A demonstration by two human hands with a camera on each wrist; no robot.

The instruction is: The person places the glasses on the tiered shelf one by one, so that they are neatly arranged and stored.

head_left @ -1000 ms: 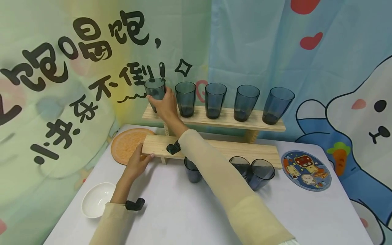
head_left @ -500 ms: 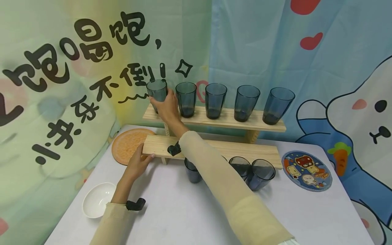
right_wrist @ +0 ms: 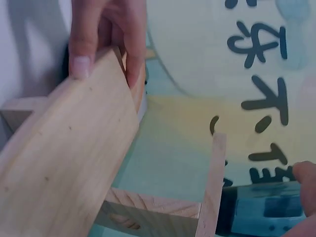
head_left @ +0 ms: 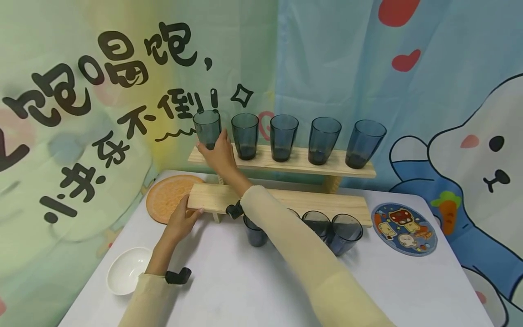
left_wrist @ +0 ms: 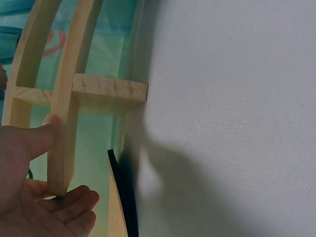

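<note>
My right hand holds a blue-grey drinking glass at the left end of the upper board of a two-tier wooden shelf. Its thumb crosses the glass's lower front, with a finger at the right side. In the right wrist view only fingertips and part of that glass show. With the left hand I grip the left end of the lower board. The left wrist view shows the thumb on one face of this board, other fingers around its end.
Several matching glasses stand along the upper board. More glasses stand on the table before the lower board, partly behind the right sleeve. A white bowl, a round orange mat and a round blue mat lie around the shelf.
My right hand has slid slightly down the glass, so more of the glass shows above the fingers. The left hand keeps its grip. The head view has shifted slightly.
</note>
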